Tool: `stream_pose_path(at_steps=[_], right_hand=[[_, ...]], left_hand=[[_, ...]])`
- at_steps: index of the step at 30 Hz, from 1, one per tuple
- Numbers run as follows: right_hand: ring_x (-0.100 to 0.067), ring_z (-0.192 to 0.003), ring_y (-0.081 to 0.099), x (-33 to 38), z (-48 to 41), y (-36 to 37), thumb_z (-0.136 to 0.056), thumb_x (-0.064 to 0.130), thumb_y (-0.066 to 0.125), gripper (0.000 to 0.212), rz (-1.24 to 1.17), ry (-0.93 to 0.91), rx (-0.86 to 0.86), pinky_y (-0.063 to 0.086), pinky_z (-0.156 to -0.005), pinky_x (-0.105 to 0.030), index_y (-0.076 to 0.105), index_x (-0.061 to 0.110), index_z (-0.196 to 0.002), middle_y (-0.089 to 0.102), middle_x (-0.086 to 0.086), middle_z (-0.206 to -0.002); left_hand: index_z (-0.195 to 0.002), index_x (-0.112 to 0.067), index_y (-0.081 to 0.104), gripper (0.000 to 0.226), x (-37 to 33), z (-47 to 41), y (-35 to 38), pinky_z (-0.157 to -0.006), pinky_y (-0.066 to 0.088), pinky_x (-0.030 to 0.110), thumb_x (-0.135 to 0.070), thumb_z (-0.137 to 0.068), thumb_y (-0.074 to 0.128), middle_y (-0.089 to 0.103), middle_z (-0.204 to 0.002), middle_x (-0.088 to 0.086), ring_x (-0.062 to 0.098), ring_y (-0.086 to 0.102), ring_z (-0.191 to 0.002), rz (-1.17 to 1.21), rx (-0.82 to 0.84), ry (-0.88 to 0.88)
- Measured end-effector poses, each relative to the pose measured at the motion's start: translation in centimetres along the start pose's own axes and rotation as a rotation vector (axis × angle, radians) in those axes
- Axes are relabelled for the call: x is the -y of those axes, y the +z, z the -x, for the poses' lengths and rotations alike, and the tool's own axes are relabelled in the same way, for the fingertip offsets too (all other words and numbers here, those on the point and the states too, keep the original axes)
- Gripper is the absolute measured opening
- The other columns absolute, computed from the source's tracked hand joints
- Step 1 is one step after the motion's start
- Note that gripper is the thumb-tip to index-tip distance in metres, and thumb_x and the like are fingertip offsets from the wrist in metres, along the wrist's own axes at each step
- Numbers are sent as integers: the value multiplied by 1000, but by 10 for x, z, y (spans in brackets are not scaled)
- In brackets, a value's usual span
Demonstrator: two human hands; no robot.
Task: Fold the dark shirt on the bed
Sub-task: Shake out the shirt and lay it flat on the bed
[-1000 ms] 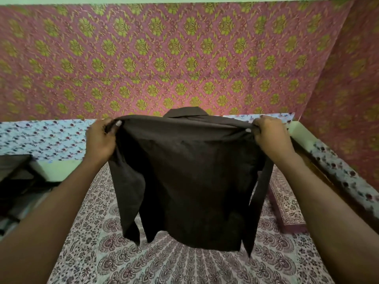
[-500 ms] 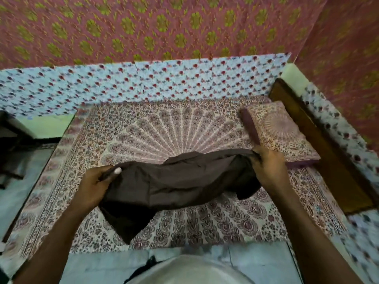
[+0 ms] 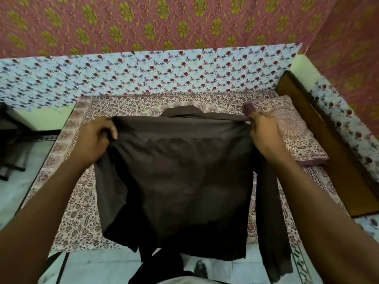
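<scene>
The dark brown shirt (image 3: pixel 180 173) hangs spread out in front of me over the bed (image 3: pixel 82 212), its back toward me and its collar at the top. My left hand (image 3: pixel 92 140) grips its left shoulder. My right hand (image 3: pixel 264 134) grips its right shoulder. Both sleeves dangle at the sides, and the right one reaches down past the bed's near edge. The hem hangs over the floor in front of me.
A patterned pillow (image 3: pixel 293 132) lies at the bed's right end, against a wooden headboard (image 3: pixel 328 144). A floral cloth (image 3: pixel 143 72) lines the wall behind the bed. Dark furniture (image 3: pixel 10 144) stands on the pale floor at left.
The shirt, held up high a second ago, dropped bunched toward the bed, and is now lifted and stretched flat again between both hands. My view tilted down.
</scene>
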State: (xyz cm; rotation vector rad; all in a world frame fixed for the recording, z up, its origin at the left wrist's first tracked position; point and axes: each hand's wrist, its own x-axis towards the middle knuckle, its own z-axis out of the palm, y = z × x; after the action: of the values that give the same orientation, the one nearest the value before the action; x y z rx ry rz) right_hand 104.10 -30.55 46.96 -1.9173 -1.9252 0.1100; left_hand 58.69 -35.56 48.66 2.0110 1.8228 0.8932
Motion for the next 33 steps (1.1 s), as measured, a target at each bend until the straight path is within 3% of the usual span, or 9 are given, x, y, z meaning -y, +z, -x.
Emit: stream_pose_path(at_steps=[3, 6, 8, 14, 20, 22, 25, 29, 33], right_hand=[[-42, -108, 60, -7, -28, 31, -93, 1, 55, 34, 7, 103, 97, 52, -93, -47, 64, 10, -124, 58, -18, -123], [-29, -115, 56, -13, -59, 67, -98, 32, 51, 35, -174, 246, 95, 45, -101, -43, 58, 35, -132, 54, -3, -131], [-35, -117, 56, -17, -82, 94, -96, 42, 47, 35, -255, 379, 55, 45, -103, -52, 55, 29, -128, 52, -8, -132], [-41, -125, 55, -30, -152, 172, -95, 27, 42, 40, -193, 397, 140, 48, -104, -54, 63, 18, -128, 56, -16, -139], [-38, -96, 58, -37, -176, 253, -101, 27, 48, 24, -25, 423, 243, 39, -78, -41, 53, 11, -119, 53, -16, -116], [-41, -101, 62, -54, -172, 290, -100, 20, 50, 36, 66, 345, 370, 44, -79, -45, 54, 12, -135, 48, -16, -133], [-43, -99, 65, -76, -178, 334, -95, 7, 58, 40, 140, 266, 495, 55, -86, -49, 61, 17, -133, 42, -18, -137], [-47, -97, 64, -94, -221, 377, -89, 2, 59, 42, 101, 230, 453, 59, -88, -52, 64, 14, -129, 44, -21, -134], [-47, -100, 62, -115, -264, 422, -84, -5, 55, 49, 51, 256, 352, 57, -83, -51, 64, 10, -130, 45, -23, -133]], left_hand=[[-96, -19, 77, 53, 21, -29, 27, -82, 46, 29, 7, -68, 40, 65, -98, -6, 26, 63, -95, -102, 86, -13], [-114, -9, 75, 53, 44, -63, 62, -100, 53, 46, 15, -74, 50, 69, -121, 16, 40, 67, -107, -221, 116, -50], [-122, -7, 72, 51, 58, -91, 86, -99, 53, 49, 14, -79, 54, 67, -125, 19, 44, 66, -108, -286, 142, -26], [-132, -5, 62, 47, 107, -164, 152, -89, 54, 58, 4, -85, 61, 57, -139, 21, 51, 64, -104, -350, 195, -90], [-152, -14, 45, 79, 178, -169, 233, -52, 55, 45, 8, -80, 66, 35, -165, 3, 34, 59, -50, -496, 473, -17], [-155, -17, 44, 80, 203, -163, 262, -53, 57, 45, 7, -81, 66, 31, -167, 0, 35, 61, -52, -514, 583, -55], [-156, -16, 40, 82, 229, -166, 301, -64, 59, 49, 2, -81, 68, 16, -171, -10, 41, 70, -69, -432, 607, -89], [-162, -22, 26, 103, 240, -200, 330, -70, 58, 48, -14, -76, 81, 1, -171, -19, 42, 70, -82, -294, 590, -188], [-161, -14, 27, 93, 268, -229, 376, -57, 48, 40, -16, -75, 61, 4, -173, -8, 41, 66, -71, -462, 503, -125]])
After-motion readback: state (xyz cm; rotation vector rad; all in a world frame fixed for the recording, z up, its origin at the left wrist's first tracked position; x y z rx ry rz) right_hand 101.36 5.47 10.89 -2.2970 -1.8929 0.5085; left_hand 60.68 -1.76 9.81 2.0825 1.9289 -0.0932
